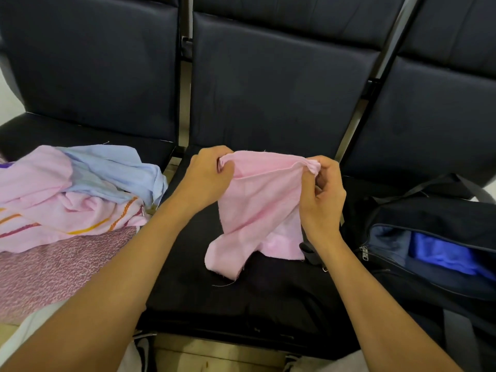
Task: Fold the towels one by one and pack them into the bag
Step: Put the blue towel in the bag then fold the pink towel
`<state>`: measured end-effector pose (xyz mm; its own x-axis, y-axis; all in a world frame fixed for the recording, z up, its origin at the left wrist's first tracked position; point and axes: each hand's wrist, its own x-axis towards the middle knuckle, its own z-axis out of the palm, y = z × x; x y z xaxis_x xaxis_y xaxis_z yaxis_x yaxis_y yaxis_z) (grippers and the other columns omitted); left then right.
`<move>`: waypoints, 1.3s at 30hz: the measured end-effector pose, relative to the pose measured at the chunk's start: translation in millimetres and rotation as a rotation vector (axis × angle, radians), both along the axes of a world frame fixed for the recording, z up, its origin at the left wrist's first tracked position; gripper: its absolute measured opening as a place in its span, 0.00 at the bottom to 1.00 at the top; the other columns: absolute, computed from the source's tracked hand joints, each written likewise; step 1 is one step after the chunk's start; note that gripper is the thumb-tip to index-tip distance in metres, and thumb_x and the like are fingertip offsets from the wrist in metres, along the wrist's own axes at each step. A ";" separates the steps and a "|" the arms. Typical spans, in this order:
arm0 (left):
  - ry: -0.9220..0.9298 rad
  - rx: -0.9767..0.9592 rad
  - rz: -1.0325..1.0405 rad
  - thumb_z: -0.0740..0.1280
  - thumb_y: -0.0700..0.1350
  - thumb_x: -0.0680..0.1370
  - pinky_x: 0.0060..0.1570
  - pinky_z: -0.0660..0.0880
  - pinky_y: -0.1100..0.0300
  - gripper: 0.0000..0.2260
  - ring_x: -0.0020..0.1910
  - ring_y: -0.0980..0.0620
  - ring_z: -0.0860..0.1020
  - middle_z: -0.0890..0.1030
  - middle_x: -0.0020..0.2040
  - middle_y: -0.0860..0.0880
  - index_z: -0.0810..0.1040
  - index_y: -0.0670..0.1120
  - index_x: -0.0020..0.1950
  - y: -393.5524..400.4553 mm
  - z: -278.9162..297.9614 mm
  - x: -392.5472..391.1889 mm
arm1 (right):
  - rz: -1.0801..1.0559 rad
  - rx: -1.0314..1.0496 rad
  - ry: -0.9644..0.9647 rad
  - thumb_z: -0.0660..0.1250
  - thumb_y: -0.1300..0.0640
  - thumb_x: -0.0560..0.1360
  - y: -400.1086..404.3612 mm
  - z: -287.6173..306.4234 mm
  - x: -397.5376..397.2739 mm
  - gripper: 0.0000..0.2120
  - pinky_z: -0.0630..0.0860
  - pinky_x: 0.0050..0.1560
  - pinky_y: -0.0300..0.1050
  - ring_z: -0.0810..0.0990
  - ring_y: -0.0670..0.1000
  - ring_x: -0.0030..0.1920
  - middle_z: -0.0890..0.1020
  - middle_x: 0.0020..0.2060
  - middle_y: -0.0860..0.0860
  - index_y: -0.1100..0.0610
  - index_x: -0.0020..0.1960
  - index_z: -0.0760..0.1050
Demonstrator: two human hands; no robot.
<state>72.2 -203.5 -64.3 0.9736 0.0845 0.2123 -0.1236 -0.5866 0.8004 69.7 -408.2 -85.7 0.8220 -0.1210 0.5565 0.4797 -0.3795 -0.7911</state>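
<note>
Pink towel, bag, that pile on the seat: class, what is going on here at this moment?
A person holds a pink towel up over the middle seat, the left hand pinching one top corner and the right hand the other, its lower end resting on the seat. It is not yet folded flat. A pile of unfolded towels lies to the left. The open dark bag, with blue cloth inside, waits at the right.

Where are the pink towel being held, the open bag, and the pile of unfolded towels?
pink towel (257,200): head view, middle of the hanging cloth.
bag (429,210): head view, dark top panel above the open zip.
pile of towels (67,191): head view, pink towel in the heap's middle.
</note>
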 end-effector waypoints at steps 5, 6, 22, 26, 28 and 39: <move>0.016 -0.048 -0.216 0.64 0.37 0.79 0.39 0.79 0.63 0.09 0.47 0.54 0.80 0.81 0.51 0.52 0.78 0.48 0.56 13.1 8.9 -6.0 | -0.021 -0.007 0.016 0.58 0.58 0.84 0.7 3.2 -1.1 0.07 0.74 0.38 0.38 0.75 0.40 0.39 0.76 0.42 0.32 0.47 0.56 0.67; 0.016 -0.124 -0.253 0.65 0.36 0.79 0.41 0.79 0.63 0.09 0.48 0.55 0.81 0.81 0.52 0.52 0.79 0.46 0.57 15.0 12.6 -8.2 | -0.032 -0.010 0.012 0.58 0.59 0.84 1.1 5.1 -1.4 0.09 0.73 0.38 0.35 0.74 0.38 0.38 0.75 0.42 0.30 0.45 0.56 0.66; 0.146 -0.559 -0.199 0.64 0.45 0.80 0.44 0.78 0.64 0.09 0.48 0.61 0.80 0.82 0.48 0.62 0.78 0.61 0.52 10.2 23.1 -20.3 | 0.223 0.417 0.579 0.59 0.55 0.83 2.7 16.9 -2.4 0.09 0.82 0.51 0.50 0.85 0.50 0.51 0.85 0.50 0.47 0.53 0.58 0.78; 0.233 -0.687 -0.126 0.63 0.49 0.81 0.43 0.77 0.57 0.06 0.49 0.54 0.80 0.82 0.50 0.55 0.76 0.59 0.54 4.7 23.2 -20.0 | 0.278 0.524 0.785 0.59 0.48 0.83 3.3 16.6 -3.2 0.12 0.81 0.57 0.55 0.84 0.54 0.55 0.85 0.54 0.49 0.51 0.59 0.79; 0.330 -0.812 -0.044 0.64 0.51 0.80 0.38 0.77 0.58 0.07 0.48 0.52 0.81 0.82 0.51 0.52 0.75 0.56 0.56 2.5 25.6 -19.2 | 0.392 0.591 0.922 0.59 0.40 0.81 -0.8 17.1 -2.9 0.21 0.78 0.61 0.55 0.83 0.55 0.59 0.83 0.59 0.52 0.52 0.64 0.79; 0.529 -1.198 0.136 0.65 0.51 0.79 0.39 0.78 0.57 0.09 0.42 0.52 0.82 0.84 0.43 0.49 0.80 0.49 0.55 6.0 14.4 -21.9 | 0.697 0.573 0.977 0.65 0.58 0.78 1.6 11.9 -11.0 0.19 0.78 0.62 0.52 0.80 0.55 0.64 0.81 0.63 0.55 0.57 0.69 0.74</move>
<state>50.2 -197.4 -49.9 0.8843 0.0560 -0.4636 0.3663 0.5326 0.7630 58.7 -406.6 -73.8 0.8374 0.4684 -0.2817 -0.4161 0.2121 -0.8842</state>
